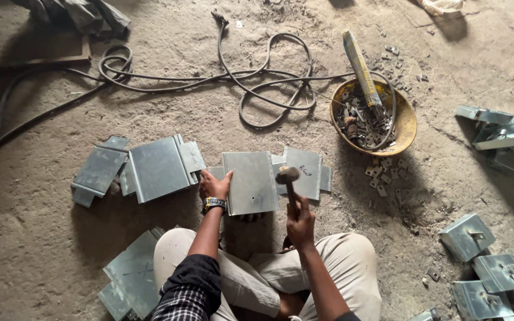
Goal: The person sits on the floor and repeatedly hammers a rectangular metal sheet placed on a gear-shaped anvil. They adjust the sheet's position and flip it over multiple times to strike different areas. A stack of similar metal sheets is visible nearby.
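Left hand (214,186) flat on metal plate (250,182), right hand (300,223) gripping hammer (288,180) beside it

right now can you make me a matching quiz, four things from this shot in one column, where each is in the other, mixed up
Things:
1. hammer
2. yellow bowl
3. cable
4. metal sheet

Places:
A. looped on the dirt floor, far from the person
B. under the left hand, in front of the knees
C. raised in the right hand
D. right of the sheets, holding small metal parts

Pairs: 1-C, 2-D, 3-A, 4-B
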